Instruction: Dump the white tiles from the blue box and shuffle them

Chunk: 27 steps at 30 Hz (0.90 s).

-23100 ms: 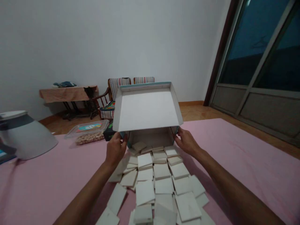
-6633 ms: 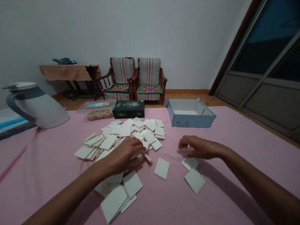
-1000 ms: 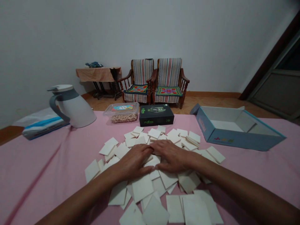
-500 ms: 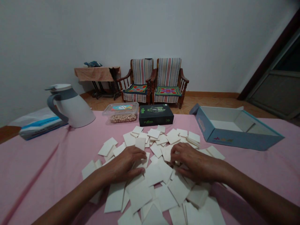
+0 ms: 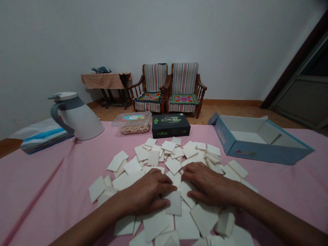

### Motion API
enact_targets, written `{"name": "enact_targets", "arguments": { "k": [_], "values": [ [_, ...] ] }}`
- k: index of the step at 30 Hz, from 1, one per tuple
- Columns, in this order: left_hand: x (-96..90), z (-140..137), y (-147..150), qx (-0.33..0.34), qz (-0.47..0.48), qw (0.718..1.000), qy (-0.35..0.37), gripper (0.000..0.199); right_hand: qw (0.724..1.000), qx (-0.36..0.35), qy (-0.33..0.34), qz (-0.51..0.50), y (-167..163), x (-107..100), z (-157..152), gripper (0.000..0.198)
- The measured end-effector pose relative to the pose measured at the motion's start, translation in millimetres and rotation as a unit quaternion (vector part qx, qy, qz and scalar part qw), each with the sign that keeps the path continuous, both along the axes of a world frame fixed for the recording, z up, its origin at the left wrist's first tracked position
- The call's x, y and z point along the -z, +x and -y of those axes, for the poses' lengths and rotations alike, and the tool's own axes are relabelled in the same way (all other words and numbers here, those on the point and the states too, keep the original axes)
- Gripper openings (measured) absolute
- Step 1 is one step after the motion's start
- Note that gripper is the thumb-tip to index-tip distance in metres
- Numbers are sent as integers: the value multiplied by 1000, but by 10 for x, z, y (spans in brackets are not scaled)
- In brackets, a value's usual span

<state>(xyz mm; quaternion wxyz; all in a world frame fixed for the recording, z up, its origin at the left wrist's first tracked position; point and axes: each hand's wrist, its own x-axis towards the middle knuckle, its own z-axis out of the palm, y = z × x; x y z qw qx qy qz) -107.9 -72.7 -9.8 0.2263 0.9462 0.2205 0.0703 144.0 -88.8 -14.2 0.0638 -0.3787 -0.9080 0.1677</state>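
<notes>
left hand [image 5: 147, 194] is flat, palm down on the heap of thin white square cards [image 5: 176, 164] spread mid pink-clothed table [image 5: 38, 184] toward its near edge, right hand [image 5: 208, 186] flat on them just beside it, neither gripping; loose cards fan out ahead toward the far edge

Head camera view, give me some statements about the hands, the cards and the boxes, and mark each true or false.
1. Both hands lie flat on the cards. True: left hand, right hand.
2. The blue box is full of cards. False: it shows none inside.
3. The black box stands beside the clear tub. True.
4. The jug lies to the right of the cards. False: it is to their left.
5. The left hand holds a card in the air. False: it presses on the spread.
</notes>
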Motion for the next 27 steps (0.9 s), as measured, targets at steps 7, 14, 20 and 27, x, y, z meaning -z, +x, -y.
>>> {"name": "enact_targets", "arguments": {
  "k": [7, 14, 20, 27],
  "values": [
    [58, -394, -174, -249, 198, 947, -51, 29, 998, 46, 5, -51, 122, 32, 1, 28],
    [141, -1438, -787, -566, 256, 773, 128, 35, 983, 124, 17, -136, 269, 327, -76, 31],
    [128, -1826, -798, -470, -2, 813, 343, 37, 981, 132, 16, -140, 289, 422, -102, 30],
    [69, -2083, -601, -415, -121, 825, 365, 23, 982, 142, 14, -120, 263, 380, -40, 31]
  ]
}}
